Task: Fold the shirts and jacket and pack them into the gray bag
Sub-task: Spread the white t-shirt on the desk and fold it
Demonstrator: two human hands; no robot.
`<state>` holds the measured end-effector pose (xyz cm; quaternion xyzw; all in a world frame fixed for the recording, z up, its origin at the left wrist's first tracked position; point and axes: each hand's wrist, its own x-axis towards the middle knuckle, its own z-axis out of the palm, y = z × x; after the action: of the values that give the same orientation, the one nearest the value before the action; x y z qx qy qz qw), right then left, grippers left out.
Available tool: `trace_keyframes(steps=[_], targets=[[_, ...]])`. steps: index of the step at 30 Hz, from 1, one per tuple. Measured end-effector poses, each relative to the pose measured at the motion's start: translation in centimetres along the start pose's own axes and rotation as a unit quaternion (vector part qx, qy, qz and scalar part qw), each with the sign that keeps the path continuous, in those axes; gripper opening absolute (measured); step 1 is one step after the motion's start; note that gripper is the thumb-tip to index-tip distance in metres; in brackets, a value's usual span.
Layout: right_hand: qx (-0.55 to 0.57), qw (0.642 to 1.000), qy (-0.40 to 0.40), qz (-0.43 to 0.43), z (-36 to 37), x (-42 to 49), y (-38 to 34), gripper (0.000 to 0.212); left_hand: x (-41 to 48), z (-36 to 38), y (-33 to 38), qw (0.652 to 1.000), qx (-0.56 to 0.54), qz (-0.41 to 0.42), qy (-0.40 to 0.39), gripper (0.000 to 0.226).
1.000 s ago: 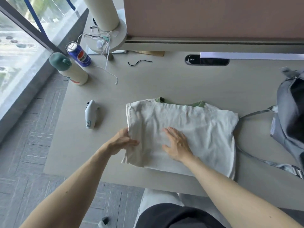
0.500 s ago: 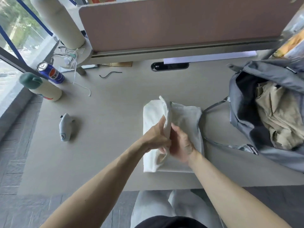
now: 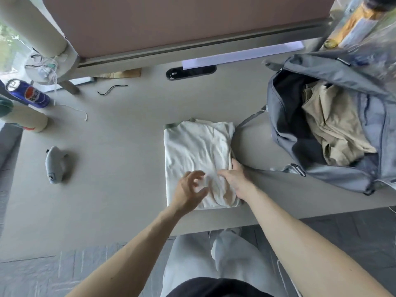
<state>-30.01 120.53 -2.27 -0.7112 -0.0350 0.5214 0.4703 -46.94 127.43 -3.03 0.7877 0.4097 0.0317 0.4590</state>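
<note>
In the head view we see the folded white shirt [image 3: 197, 155] lying flat at the middle of the desk [image 3: 120, 159], just beside a strap of the open gray bag [image 3: 321, 174], which holds a tan garment [image 3: 334, 129]. Our right hand [image 3: 233, 179] grips the shirt's right edge, fingers together and curled over it. Our left hand [image 3: 188, 189] is above the near part, fingers spread and loosely bent; we cannot tell whether it touches.

Bright daylight from left, soft shadows, wide-angle distortion, top-right blur
</note>
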Motion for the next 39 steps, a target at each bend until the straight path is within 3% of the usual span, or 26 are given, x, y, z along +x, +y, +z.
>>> trace_keyframes(steps=[4, 7, 9, 11, 13, 15, 17, 21, 23, 26, 30, 32, 34, 37, 39], targets=[[-0.008, 0.996, -0.062, -0.059, 0.0, 1.4, -1.0, 0.078, -1.4, -0.7, -2.9, 0.996, 0.072, 0.011, -0.044, 0.073], [-0.021, 0.998, -0.019, -0.057, 0.0, 3.5, -2.5, 0.093, -1.8, -0.4, -3.2, 0.985, 0.149, 0.074, -0.050, 0.084], [-0.058, 0.997, 0.034, -0.047, 0.2, 4.6, -3.4, 0.084, -2.4, 0.6, -2.6, 0.962, 0.248, 0.105, -0.053, 0.083], [-0.114, 0.991, 0.055, -0.052, 0.4, 5.4, -3.9, 0.073, -3.0, 1.7, -1.8, 0.941, 0.313, 0.130, 0.002, 0.075], [-0.161, 0.983, 0.067, -0.064, 0.4, 5.8, -4.3, 0.042, -3.0, 2.9, -0.8, 0.922, 0.337, 0.176, 0.073, 0.069], [-0.167, 0.980, 0.076, -0.074, 0.2, 5.8, -4.4, 0.017, -2.4, 4.1, 0.2, 0.915, 0.347, 0.190, 0.080, 0.066], [-0.154, 0.983, 0.073, -0.071, -0.2, 6.1, -4.1, 0.013, -1.9, 5.3, 1.2, 0.918, 0.352, 0.176, 0.051, 0.056], [-0.178, 0.979, 0.067, -0.078, -0.7, 6.8, -3.8, 0.017, -0.8, 6.6, 1.7, 0.927, 0.333, 0.169, 0.044, 0.013], [-0.205, 0.970, 0.069, -0.107, -0.7, 6.8, -4.2, 0.007, -0.8, 6.3, 1.8, 0.933, 0.312, 0.175, 0.041, 0.011], [-0.233, 0.950, 0.093, -0.183, -0.7, 6.5, -4.6, 0.014, -1.5, 5.5, 2.0, 0.943, 0.246, 0.220, 0.031, 0.014], [-0.306, 0.913, 0.147, -0.226, -1.6, 5.6, -3.9, 0.006, -1.6, 5.0, 2.0, 0.945, 0.227, 0.233, -0.047, 0.016], [-0.384, 0.879, 0.157, -0.235, -1.5, 5.5, -3.4, 0.035, -1.3, 5.0, 1.7, 0.934, 0.256, 0.232, -0.085, 0.020], [-0.456, 0.818, 0.205, -0.285, -1.0, 5.2, -3.2, 0.063, -1.2, 4.6, 1.6, 0.932, 0.247, 0.244, -0.103, 0.026], [-0.515, 0.742, 0.206, -0.378, -0.5, 3.8, -2.0, 0.065, -1.1, 2.9, 0.5, 0.953, 0.193, 0.233, 0.003, 0.030], [-0.549, 0.705, 0.152, -0.422, -0.1, 2.9, 0.7, 0.058, -0.3, 0.8, -1.0, 0.962, 0.218, 0.158, 0.053, 0.042]])
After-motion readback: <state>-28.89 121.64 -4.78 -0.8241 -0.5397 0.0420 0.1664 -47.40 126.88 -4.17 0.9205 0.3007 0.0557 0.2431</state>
